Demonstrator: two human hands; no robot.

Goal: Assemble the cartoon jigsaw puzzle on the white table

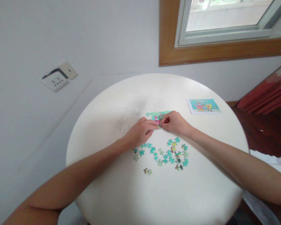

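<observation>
A partly joined jigsaw puzzle [152,114] lies near the middle of the white round table [121,97], showing a pink cartoon figure on turquoise. My left hand [141,130] rests on its lower left part, fingers stretched out and pressing down. On the right side, my right hand [175,122] pinches with thumb and forefinger a small puzzle piece at the puzzle's lower edge; the fingers mostly hide it. Both hands cover part of the joined area. Loose puzzle pieces [165,158], turquoise, pale green and yellow, are scattered nearer to me, below the hands.
A picture card [205,106] with the cartoon figures lies at the table's right. Two joined-looking pieces [147,171] sit apart at the front. Behind the table are a wall with a socket [55,81] and a wood-framed window [168,53]. A red curtain [267,90] hangs right.
</observation>
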